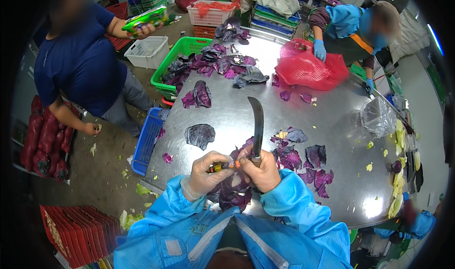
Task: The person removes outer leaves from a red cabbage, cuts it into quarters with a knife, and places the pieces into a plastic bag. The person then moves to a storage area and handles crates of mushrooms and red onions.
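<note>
My left hand, in a thin clear glove, grips a small stick in a printed wrapper with an orange end. The fingertips of my right hand touch that orange end. In the same right hand is the handle of a curved knife, its dark blade pointing up and away from me. Purple cabbage leaves lie under my hands on the steel table. More leaf pieces are right of the knife, and a single dark leaf lies to its left.
A person in dark blue stands at left holding a green package. Across the table, a blue-gloved co-worker handles a red mesh bag. Green and blue crates line the left edge; a plastic bag lies right.
</note>
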`<action>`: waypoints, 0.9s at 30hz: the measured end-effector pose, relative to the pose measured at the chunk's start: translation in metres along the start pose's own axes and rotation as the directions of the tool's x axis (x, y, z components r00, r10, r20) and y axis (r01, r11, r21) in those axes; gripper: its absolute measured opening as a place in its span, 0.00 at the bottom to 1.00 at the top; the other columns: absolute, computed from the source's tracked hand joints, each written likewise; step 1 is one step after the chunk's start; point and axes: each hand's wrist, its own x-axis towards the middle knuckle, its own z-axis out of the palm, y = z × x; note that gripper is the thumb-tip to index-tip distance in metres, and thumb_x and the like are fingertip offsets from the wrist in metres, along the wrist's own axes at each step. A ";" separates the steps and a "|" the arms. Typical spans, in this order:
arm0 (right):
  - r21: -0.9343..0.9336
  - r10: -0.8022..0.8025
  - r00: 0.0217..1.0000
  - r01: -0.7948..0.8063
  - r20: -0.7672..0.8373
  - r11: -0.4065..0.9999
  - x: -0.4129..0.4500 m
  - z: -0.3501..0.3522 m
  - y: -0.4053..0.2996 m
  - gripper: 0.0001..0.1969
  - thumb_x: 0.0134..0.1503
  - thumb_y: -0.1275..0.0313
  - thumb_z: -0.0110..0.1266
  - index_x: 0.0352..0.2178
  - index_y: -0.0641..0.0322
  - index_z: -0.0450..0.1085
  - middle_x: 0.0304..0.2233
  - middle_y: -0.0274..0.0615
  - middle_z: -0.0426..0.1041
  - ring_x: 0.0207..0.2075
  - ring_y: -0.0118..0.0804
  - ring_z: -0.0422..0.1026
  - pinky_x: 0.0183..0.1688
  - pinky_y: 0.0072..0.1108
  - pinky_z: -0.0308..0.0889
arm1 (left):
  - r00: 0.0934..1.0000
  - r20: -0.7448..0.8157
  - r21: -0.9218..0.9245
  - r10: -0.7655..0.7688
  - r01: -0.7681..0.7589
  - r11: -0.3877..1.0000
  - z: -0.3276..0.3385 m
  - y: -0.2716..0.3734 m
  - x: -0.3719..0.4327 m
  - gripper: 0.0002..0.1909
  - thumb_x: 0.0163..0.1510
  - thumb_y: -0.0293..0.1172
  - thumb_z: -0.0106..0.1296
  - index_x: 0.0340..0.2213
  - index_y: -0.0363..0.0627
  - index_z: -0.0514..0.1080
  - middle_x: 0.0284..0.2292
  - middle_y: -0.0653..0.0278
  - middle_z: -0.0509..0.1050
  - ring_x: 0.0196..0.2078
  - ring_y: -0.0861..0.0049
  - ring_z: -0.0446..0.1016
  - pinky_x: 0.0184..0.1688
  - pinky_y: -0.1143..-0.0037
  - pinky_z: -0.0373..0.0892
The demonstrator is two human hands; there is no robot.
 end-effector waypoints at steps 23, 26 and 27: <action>-0.214 -0.084 0.996 0.089 0.032 0.973 0.002 0.014 -0.010 0.03 0.51 0.79 0.51 0.27 0.70 0.68 0.19 0.36 0.69 0.17 0.22 0.66 0.19 0.14 0.62 | 0.980 -0.192 0.039 0.043 -0.037 0.999 -0.001 0.002 -0.012 0.10 0.45 0.21 0.58 0.32 0.39 0.71 0.30 0.62 0.73 0.32 0.78 0.72 0.34 0.79 0.67; -0.262 -0.108 0.990 0.129 0.094 0.956 0.000 0.019 -0.007 0.01 0.51 0.80 0.50 0.26 0.69 0.68 0.20 0.35 0.69 0.19 0.20 0.67 0.20 0.13 0.61 | 0.968 -0.157 0.175 0.194 -0.166 0.970 -0.012 0.002 -0.014 0.13 0.41 0.22 0.61 0.33 0.40 0.72 0.29 0.60 0.74 0.29 0.73 0.73 0.31 0.77 0.68; -0.297 -0.114 0.986 0.145 0.118 0.944 -0.001 0.015 0.003 0.01 0.51 0.81 0.50 0.27 0.69 0.67 0.20 0.35 0.70 0.20 0.20 0.67 0.20 0.13 0.61 | 0.961 -0.136 0.229 0.240 -0.206 0.951 -0.014 0.002 -0.017 0.14 0.40 0.22 0.62 0.33 0.40 0.72 0.29 0.59 0.74 0.29 0.72 0.73 0.30 0.77 0.68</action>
